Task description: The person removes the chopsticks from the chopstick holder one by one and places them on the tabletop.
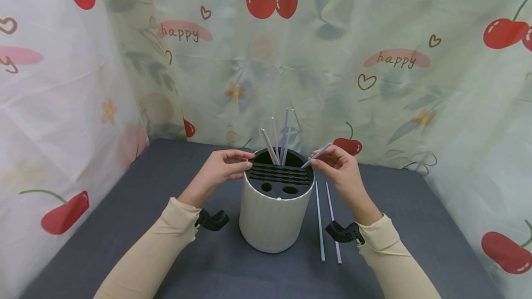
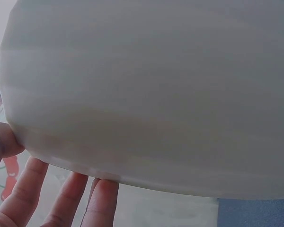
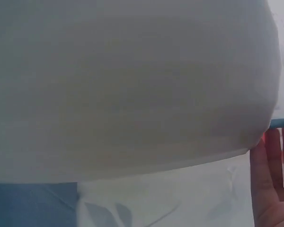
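In the head view, a pale holder [image 1: 272,225] was touched at its left rim by the left hand [image 1: 217,170], its fingers kept nearly straight. A blue straw [image 1: 323,151] was pinched between thumb and fingers by the right hand [image 1: 342,174], its lower end held at the back compartment [image 1: 297,157]. Upright straws [image 1: 275,135] were gathered inside, and two loose straws [image 1: 319,230] were laid beside the holder on the dark table [image 1: 415,216].

In the left wrist view, the holder's edge was met by fingertips.

In the right wrist view, the blue straw was mostly hidden.
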`<action>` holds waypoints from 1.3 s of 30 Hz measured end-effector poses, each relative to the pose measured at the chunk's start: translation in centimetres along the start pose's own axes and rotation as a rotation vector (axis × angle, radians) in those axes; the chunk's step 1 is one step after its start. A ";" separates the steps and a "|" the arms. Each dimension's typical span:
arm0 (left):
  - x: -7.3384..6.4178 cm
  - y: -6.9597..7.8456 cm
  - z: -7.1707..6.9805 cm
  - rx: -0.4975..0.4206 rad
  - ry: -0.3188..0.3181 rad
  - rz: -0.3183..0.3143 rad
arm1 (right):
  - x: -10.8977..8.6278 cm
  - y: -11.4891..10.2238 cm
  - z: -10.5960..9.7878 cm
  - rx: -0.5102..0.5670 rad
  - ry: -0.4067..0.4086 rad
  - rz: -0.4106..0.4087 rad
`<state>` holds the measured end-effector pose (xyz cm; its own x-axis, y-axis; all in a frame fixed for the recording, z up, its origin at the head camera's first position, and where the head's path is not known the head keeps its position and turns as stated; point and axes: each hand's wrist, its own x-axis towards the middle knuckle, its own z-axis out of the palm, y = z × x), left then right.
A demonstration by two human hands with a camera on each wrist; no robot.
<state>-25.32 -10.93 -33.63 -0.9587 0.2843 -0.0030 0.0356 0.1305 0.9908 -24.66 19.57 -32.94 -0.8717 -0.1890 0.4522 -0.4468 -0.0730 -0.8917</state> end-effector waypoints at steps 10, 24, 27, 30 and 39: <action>0.0 0.1 0.0 0.001 -0.001 -0.002 | 2.6 -6.5 -1.6 0.249 0.163 -0.260; 0.1 0.0 0.2 -0.003 0.020 -0.010 | 4.0 -4.6 -8.4 0.212 0.295 0.032; 0.1 -0.1 0.2 -0.003 0.018 -0.007 | 3.0 -0.5 -9.0 0.055 0.249 0.199; 0.1 -0.1 0.2 -0.001 0.011 -0.007 | 2.0 3.1 -9.2 -0.141 0.184 0.374; 0.0 -0.1 -0.1 0.007 -0.001 -0.005 | -0.3 10.3 -7.6 -0.428 0.093 0.640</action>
<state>-25.36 -11.02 -33.69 -0.9585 0.2849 -0.0082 0.0329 0.1391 0.9897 -30.56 26.32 -42.09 -0.9912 0.0174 -0.1312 0.1268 0.4110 -0.9028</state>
